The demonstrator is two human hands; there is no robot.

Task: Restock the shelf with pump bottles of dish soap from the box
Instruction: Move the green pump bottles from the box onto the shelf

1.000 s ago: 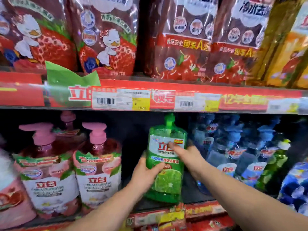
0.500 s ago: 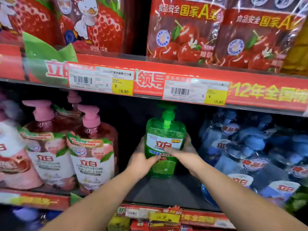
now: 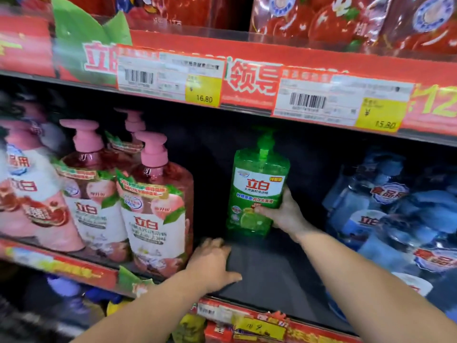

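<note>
Supermarket shelving fills the view, red price strips running along every edge, and we're looking into the dark middle shelf (image 3: 267, 273). Right at the back of it stands the green pump bottle (image 3: 257, 194), upright, pump head up near the underside of the tier above, lime label facing us. Its base is down at the shelf board, though the blur makes it hard to say whether its full weight sits there.

The right hand (image 3: 284, 214) has it: thumb pressed across the lower front of the label, fingers wrapped round the bottle's right side and out of sight behind it. A firm grasp, low on the body.

The left hand (image 3: 212, 263) is off the bottle, palm down on the bare shelf board nearer the front edge, fingers loosely bent, thumb stretched out to the side, holding nothing.

To the left, just beside that hand, a cluster of pink pump bottles (image 3: 155, 206) crowds the shelf. To the right, well apart from the green one, blue bottles (image 3: 385, 214) are packed together. Overhead, two white price tags (image 3: 170, 78) with yellow corners read 16.80 and 15.80, and red pouches (image 3: 321, 18) line the top tier.
</note>
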